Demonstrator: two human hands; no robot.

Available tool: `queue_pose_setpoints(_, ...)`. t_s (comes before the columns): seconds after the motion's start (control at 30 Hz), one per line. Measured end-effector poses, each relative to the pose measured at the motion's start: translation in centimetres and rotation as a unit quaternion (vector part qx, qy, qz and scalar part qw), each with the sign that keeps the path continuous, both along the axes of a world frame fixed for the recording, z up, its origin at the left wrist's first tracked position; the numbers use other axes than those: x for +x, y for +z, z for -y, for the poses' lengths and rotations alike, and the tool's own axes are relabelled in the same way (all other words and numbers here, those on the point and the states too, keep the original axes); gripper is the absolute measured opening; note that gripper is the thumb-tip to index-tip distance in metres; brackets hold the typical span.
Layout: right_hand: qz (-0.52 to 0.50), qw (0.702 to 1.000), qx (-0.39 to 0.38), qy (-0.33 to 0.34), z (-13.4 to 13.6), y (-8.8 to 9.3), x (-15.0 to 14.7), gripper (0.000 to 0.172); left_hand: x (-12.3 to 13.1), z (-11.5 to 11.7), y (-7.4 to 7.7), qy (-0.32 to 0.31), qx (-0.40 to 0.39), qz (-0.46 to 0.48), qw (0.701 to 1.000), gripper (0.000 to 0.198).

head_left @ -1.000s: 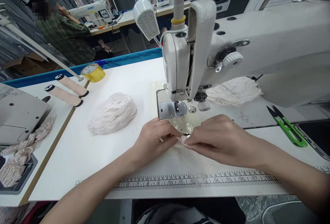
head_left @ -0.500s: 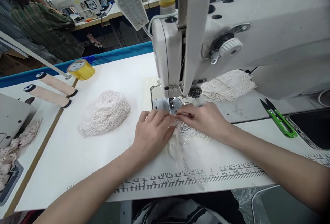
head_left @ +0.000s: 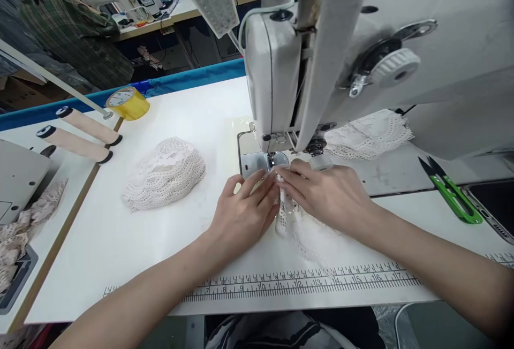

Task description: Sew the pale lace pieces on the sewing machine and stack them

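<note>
A strip of white lace (head_left: 299, 231) runs from the presser foot (head_left: 272, 159) of the sewing machine (head_left: 277, 86) down over the tabletop. My left hand (head_left: 247, 207) pinches its edge just in front of the needle plate (head_left: 252, 162). Beside it, the fingertips of my right hand (head_left: 327, 191) grip the same lace, nearly touching the left fingers. My hands partly hide the edge between them. To the left lies a heap of folded lace pieces (head_left: 164, 175). More lace (head_left: 369, 135) rests behind the machine's needle end, under the arm.
Green thread snips (head_left: 453, 194) and a dark phone (head_left: 493, 204) lie at right. Yellow tape (head_left: 128, 104) and two thread cones (head_left: 76, 144) stand at left. A printed ruler (head_left: 297, 283) follows the front edge. A person in a plaid shirt (head_left: 72, 38) sits beyond.
Both hands have shifted slightly, fingers drawing closer together on the lace. The lace below them has gathered more narrowly. The view has moved nearer the machine.
</note>
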State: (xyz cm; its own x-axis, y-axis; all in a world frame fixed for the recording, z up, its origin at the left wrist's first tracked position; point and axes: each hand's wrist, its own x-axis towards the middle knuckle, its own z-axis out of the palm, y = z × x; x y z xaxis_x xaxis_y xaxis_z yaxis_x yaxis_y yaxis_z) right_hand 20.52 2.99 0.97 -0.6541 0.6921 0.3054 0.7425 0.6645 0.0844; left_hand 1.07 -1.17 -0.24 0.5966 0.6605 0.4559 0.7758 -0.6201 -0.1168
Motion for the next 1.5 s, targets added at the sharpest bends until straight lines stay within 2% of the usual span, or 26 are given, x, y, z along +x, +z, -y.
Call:
queue_pose_setpoints(0.27, 0.028, 0.999, -0.025, -0.027, -0.7, -0.3, 0.0, 0.033, 0.2, 0.3, 0.1, 0.022, -0.002, -0.010, 1.000, 0.031)
queue_pose_setpoints(0.47, 0.018, 1.000, 0.000, -0.025, -0.9, -0.3, 0.0, 0.033, 0.2, 0.0, 0.1, 0.025, -0.004, -0.012, 1.000, 0.032)
queue_pose_setpoints(0.7, 0.045, 0.998, -0.010, -0.037, -0.9, -0.1, 0.0, 0.038, 0.3, 0.2, 0.0, 0.031, -0.008, -0.021, 0.999, 0.033)
queue_pose_setpoints(1.17, 0.052, 0.998, 0.009, -0.042, -1.4, -0.2, 0.3, 0.032, 0.5, -0.2, -0.2, 0.056, -0.015, -0.014, 0.998, 0.036)
queue_pose_setpoints(1.37, 0.033, 0.998, 0.039, -0.037, -2.0, -0.3, 0.9, 0.029, 0.4, -0.7, -0.2, 0.064, -0.027, -0.013, 0.997, 0.038)
queue_pose_setpoints(1.5, -0.045, 0.997, 0.062, 0.017, -1.5, 0.0, 1.3, 0.025, 0.3, -0.7, -0.2, 0.066, -0.043, -0.008, 0.997, 0.037)
